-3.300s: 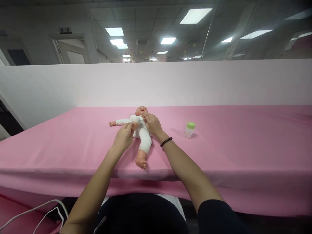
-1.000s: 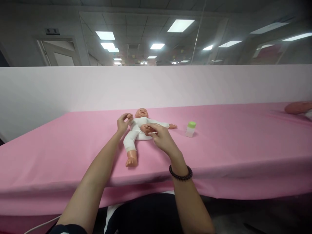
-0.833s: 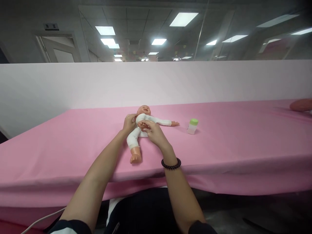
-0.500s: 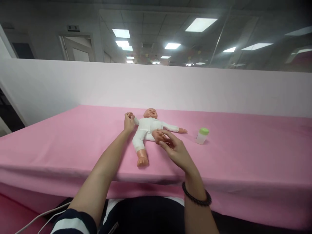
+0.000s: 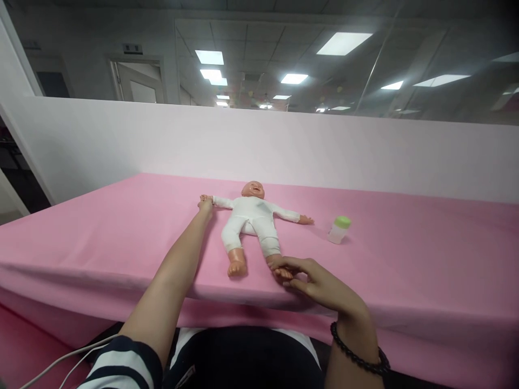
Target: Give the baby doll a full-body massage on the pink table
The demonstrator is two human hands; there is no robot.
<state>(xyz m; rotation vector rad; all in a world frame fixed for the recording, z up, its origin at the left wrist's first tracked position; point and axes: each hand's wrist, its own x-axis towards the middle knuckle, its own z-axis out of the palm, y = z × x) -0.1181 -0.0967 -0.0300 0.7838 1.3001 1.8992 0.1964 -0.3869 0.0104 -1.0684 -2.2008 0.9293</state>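
A baby doll in white cloth lies on its back on the pink-covered table, its head away from me. Its arms are spread out and both legs point toward me. My left hand is closed around the doll's hand at the left. At the table's near side, my right hand grips the doll's foot on the right, with thumb and fingers about it. The doll's other foot rests on the cloth, untouched.
A small clear bottle with a green lid stands on the cloth, right of the doll's outstretched hand. A white partition runs along the table's back edge, with glass above it. White cables hang at the lower left.
My right hand has drawn the doll's bent leg down and straight toward me. My left hand has moved outward to the left, stretching the doll's arm.
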